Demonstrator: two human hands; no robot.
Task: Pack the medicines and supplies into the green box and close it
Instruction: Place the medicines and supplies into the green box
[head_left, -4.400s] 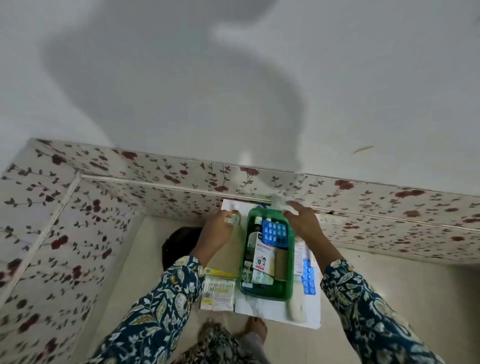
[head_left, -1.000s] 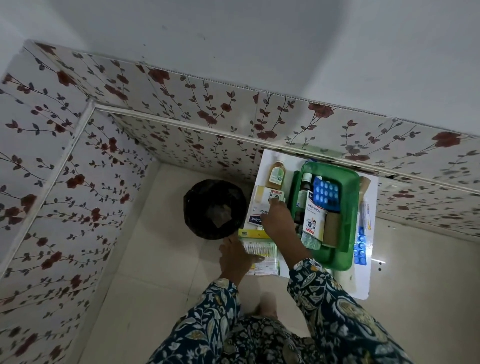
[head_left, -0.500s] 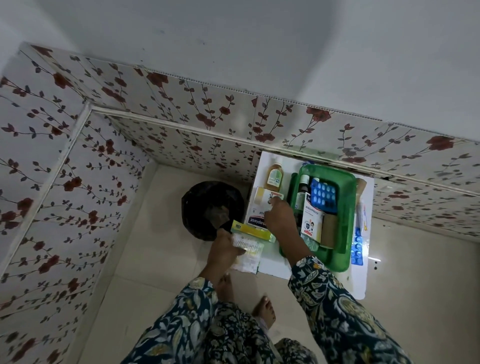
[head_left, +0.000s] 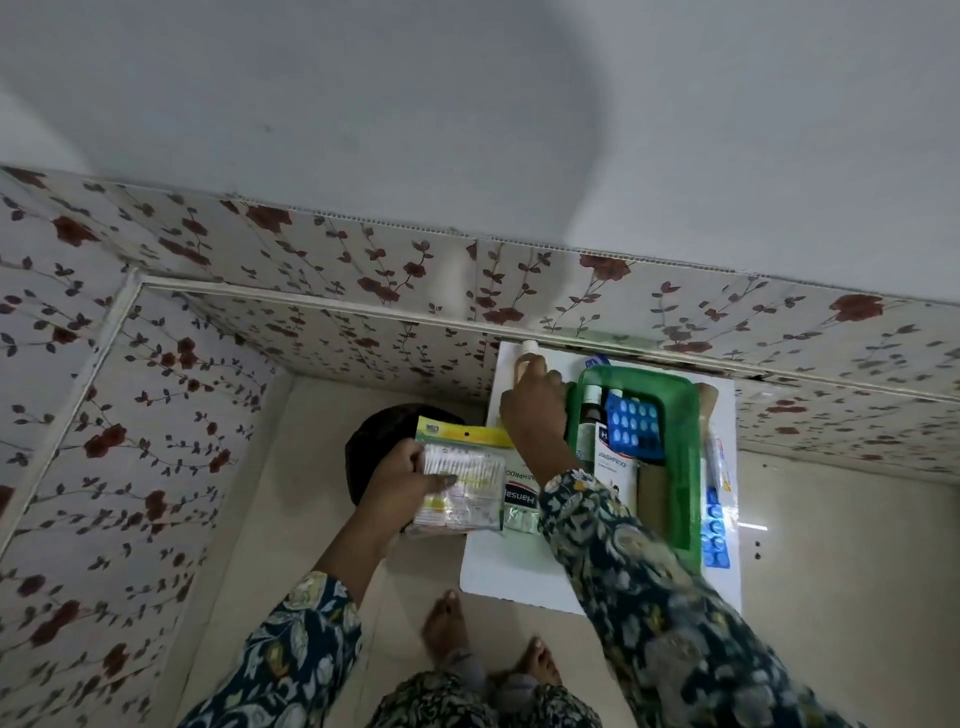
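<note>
Left hand (head_left: 400, 483) grips swab pack (head_left: 462, 480) above table (head_left: 514, 577) edge. Right hand (head_left: 535, 410) closes round bottle (head_left: 527, 358) beside green box (head_left: 688, 467).

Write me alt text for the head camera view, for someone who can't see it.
Seen from above, a person's left hand holds a packet of cotton swabs while the right hand reaches to a small bottle beside an open green box of medicines on a white table. A blue blister pack lies in the box; floral wall panels surround.
</note>
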